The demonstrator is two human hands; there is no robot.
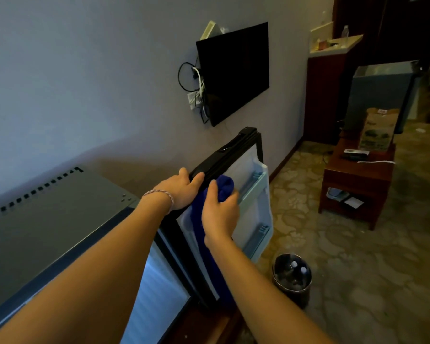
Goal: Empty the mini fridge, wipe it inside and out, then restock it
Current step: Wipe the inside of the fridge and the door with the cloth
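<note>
Gripping: the left hand lay over the top edge of the open fridge door, fingers curled round the black rim, thumb on the outer side.
Wiping hand: the right hand held a blue cloth against the door's white inner face, fingers closed round the bunched cloth; the rest of the cloth hung down below the wrist.
Mini fridge: its dark flat top spread out to the left of both hands; the lit interior showed beneath the forearms.
Door shelves: two pale racks sat on the inner face to the right of the fingers; their contents could not be made out.
Open room: patterned carpet ran free to the right of the door's edge.
Bin: a round metal bin stood on the carpet below and right of the fingers, near the door's lower corner, with two bottles inside.
Far side: a low wooden worktop carried a paper bag, well apart from the hands.
</note>
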